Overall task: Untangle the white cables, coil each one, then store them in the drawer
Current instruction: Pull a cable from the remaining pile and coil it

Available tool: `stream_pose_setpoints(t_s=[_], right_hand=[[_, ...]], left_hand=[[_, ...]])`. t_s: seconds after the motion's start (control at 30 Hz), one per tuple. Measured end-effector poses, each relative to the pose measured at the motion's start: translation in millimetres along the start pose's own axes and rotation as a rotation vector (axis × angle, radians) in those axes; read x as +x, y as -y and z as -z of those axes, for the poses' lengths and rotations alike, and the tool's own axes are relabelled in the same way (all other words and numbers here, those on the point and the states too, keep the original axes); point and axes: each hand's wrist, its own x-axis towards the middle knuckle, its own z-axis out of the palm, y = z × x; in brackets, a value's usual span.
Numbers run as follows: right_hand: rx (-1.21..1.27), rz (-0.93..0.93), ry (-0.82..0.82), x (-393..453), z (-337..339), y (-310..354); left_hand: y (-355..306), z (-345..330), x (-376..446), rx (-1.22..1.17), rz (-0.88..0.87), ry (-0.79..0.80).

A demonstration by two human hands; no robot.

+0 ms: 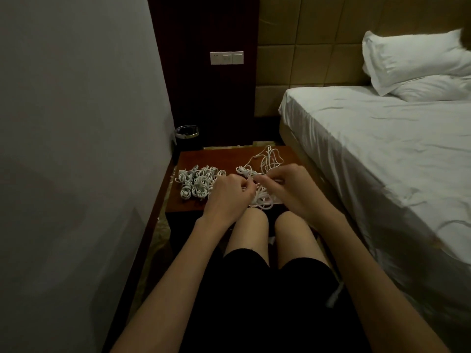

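Observation:
A low wooden nightstand (186,159) stands in front of my knees. On its left half lies a pile of several coiled white cables (197,183). A loose tangle of white cables (267,159) spreads over the right half and runs down to the front edge. My left hand (228,193) and my right hand (285,186) meet over the tangle's near part (262,200). Each hand pinches a strand of white cable with curled fingers. The hands hide the strands between them. No drawer front shows from this angle.
A bed with white sheets (382,149) runs along the right, close to the nightstand. A grey wall (76,123) closes the left side. A small black waste bin (187,136) stands behind the nightstand. A dark panel carries a switch plate (226,58).

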Motion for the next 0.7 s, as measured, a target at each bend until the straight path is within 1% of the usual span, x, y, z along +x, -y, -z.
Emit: stream_pose_setpoints(t_s=[0.07, 0.13, 0.2, 0.23, 0.33, 0.4, 0.47, 0.53, 0.57, 0.63, 0.7], right_hand=[[0.009, 0.015, 0.008, 8, 8, -4], [0.004, 0.034, 0.029, 15, 11, -7], [0.107, 0.015, 0.059, 21, 12, -12], [0.216, -0.027, 0.079, 23, 12, -13], [0.534, -0.208, 0.109, 18, 4, -16], [0.606, -0.257, 0.099, 9, -8, -12], [0.553, -0.246, 0.077, 1, -20, -6], [0.390, -0.183, 0.064, -6, -25, -1], [0.310, -0.137, 0.081, -10, -24, 4], [0.151, -0.021, 0.130, -14, -15, 11], [0.011, 0.057, 0.165, -11, -2, 18]], left_hand=[[-2, 2, 0, -0.017, -0.011, 0.014], [-5, 4, 0, -0.077, 0.006, 0.090], [-10, 7, -3, -0.263, 0.022, 0.160], [-15, 8, -4, -0.393, 0.015, 0.152], [-27, 10, -6, -0.735, 0.031, -0.021], [-31, 6, -1, -0.825, 0.078, -0.136], [-28, 3, 5, -0.766, 0.088, -0.243], [-22, 2, 11, -0.612, 0.046, -0.320], [-19, 3, 12, -0.522, 0.021, -0.328], [-10, 3, 13, -0.348, -0.025, -0.274], [-4, 3, 11, -0.251, -0.062, -0.140]])
